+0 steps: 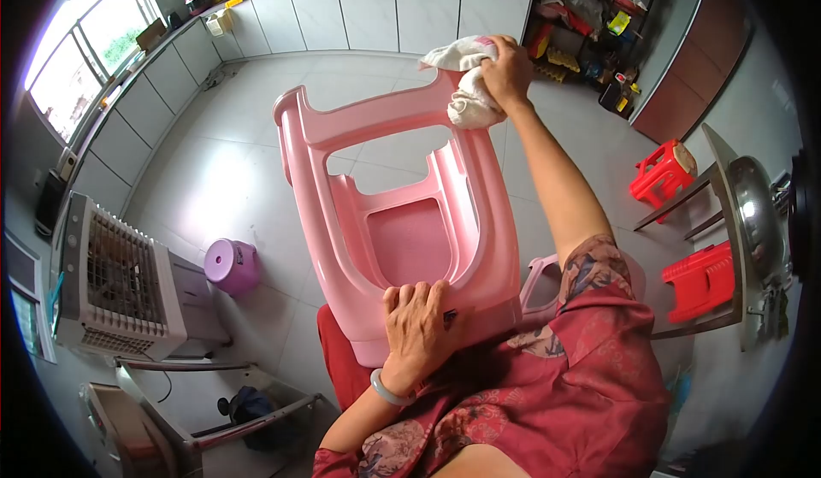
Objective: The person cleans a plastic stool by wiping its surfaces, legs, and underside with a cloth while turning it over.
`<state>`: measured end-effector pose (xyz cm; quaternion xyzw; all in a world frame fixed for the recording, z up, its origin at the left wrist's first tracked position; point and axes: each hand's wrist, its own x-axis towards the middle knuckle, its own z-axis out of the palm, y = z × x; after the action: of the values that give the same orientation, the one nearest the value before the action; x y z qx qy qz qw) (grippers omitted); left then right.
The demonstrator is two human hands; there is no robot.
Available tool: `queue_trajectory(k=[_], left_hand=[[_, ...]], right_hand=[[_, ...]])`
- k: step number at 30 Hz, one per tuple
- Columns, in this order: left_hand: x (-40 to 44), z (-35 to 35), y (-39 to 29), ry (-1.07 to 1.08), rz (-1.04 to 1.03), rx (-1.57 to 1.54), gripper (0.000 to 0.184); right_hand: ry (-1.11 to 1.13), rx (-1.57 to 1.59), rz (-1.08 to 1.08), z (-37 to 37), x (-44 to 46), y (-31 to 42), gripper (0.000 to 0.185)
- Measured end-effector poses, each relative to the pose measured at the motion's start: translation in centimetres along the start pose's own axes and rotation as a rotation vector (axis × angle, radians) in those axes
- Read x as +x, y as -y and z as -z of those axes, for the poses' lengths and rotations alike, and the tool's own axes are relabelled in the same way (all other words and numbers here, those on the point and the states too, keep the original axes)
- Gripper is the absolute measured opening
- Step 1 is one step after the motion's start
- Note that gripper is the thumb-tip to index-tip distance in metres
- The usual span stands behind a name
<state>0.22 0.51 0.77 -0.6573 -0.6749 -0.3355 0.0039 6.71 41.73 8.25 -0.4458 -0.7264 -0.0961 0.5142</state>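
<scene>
- One pink stool (496,221) sits tilted before me, its near edge in my left hand (416,328), fingers hooked over the rim.
- Up at the stool's far right corner, my right hand (507,72) clutches a bunched white cloth (473,106).
- Past that, to the left, a purple stool (233,266) stands on the floor (222,162).
- Farthest back run pale cabinets (368,9).

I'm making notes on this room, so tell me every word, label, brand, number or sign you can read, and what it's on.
No text can be read.
Pink plastic frame: small dark mark beside the left hand, too small to make out.
Yellow item, upper right: too blurred to read any print.
</scene>
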Motion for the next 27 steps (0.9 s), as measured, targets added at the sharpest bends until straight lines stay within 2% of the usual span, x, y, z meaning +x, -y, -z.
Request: queue_trajectory(k=[3,4,5,7,10,13,17,22,25,26,27], left_hand=[[0.2,0.1,-0.1,0.012,-0.003,0.013,0.044],[0.2,0.0,-0.1,0.009,-0.004,0.022,0.044],[0.2,0.0,0.0,0.008,-0.006,0.031,0.043],[0.3,-0.2,-0.1,-0.017,-0.014,0.037,0.044],[0.3,-0.1,-0.2,-0.022,-0.011,0.039,0.044],[0.4,-0.2,-0.3,-0.029,-0.015,0.031,0.043],[0.3,-0.2,-0.2,-0.029,-0.018,0.038,0.042],[0.3,-0.5,0.0,-0.036,-0.023,0.042,0.040],[0.2,-0.3,0.1,-0.053,-0.025,0.033,0.039],[0.2,-0.3,0.1,-0.060,-0.026,0.030,0.039],[0.2,-0.2,0.0,-0.046,-0.021,0.033,0.039]], right_hand=[[0.143,-0.090,0.175,-0.9,-1.3,1.0,0.035],[0.379,-0.157,0.185,-1.6,-1.7,1.3,0.035],[0.413,-0.142,0.135,-2.0,-2.1,1.5,0.033],[0.513,-0.225,0.196,-0.2,-1.2,2.4,0.035],[0.513,-0.220,0.332,0.7,-2.0,2.0,0.037],[0.616,-0.136,0.362,2.7,-2.8,1.5,0.034],[0.515,-0.024,0.415,4.8,-5.9,0.6,0.032],[0.440,0.158,0.384,8.4,-9.5,1.0,0.034],[0.421,0.355,0.151,9.4,-10.5,1.0,0.034],[0.530,0.668,-0.166,8.8,-10.4,0.1,0.031],[0.565,0.846,-0.387,9.3,-9.6,0.1,0.033]])
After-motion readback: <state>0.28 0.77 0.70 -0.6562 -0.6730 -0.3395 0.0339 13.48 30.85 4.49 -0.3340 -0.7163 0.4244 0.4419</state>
